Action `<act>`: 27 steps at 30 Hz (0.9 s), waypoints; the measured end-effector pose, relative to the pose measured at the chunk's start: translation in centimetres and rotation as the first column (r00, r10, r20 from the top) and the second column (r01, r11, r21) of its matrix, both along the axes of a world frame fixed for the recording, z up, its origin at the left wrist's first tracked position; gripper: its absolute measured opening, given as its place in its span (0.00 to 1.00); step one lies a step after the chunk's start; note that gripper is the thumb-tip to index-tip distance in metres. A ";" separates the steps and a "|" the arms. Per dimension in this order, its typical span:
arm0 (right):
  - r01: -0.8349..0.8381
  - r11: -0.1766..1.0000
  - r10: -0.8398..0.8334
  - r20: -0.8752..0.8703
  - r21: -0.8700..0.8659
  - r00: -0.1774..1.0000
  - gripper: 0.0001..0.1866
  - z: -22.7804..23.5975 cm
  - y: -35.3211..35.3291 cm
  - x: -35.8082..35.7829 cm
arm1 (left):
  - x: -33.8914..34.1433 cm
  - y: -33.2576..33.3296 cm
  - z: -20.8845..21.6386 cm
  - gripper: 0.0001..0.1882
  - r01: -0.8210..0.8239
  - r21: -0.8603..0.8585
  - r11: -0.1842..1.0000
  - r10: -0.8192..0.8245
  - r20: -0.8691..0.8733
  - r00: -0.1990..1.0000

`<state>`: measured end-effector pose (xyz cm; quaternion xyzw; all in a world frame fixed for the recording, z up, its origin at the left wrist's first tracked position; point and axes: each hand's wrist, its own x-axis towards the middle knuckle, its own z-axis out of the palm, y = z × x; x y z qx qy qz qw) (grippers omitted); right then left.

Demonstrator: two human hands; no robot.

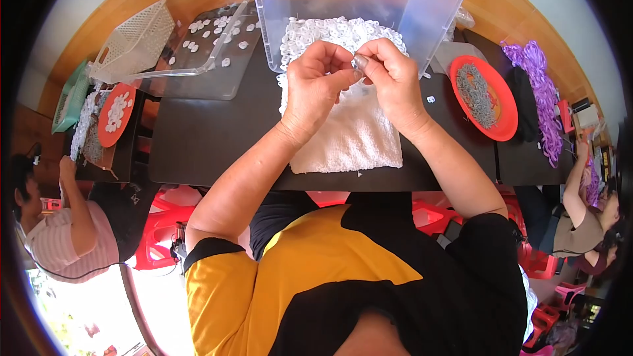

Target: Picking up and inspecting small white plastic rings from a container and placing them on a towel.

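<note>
My left hand [315, 89] and my right hand [395, 86] meet fingertip to fingertip, both closed in a pinch. What sits between the fingers is too small and too covered to make out. Just behind them lies a heap of small white ring-shaped plastic pieces [330, 31], spilling from the mouth of a transparent plastic bin [435, 20]. Under my hands a white towel [349, 138] is spread on the dark table [217, 138], its near end by the table edge.
An orange-red plate of small grey metal pieces [476, 95] stands right, beside purple strands [541, 99]. To the left are a transparent tub [198, 72] near scattered white pieces, a white basket [135, 39] and an orange plate [105, 133]. People sit at both sides.
</note>
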<state>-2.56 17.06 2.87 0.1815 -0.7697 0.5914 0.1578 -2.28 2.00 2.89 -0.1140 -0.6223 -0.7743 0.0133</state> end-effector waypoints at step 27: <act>-0.016 0.986 0.041 0.147 -0.163 0.988 0.03 -3.1 -0.1 -0.1 | -0.2 0.1 -2.4 0.05 0.043 0.083 0.996 -0.060 0.222 0.973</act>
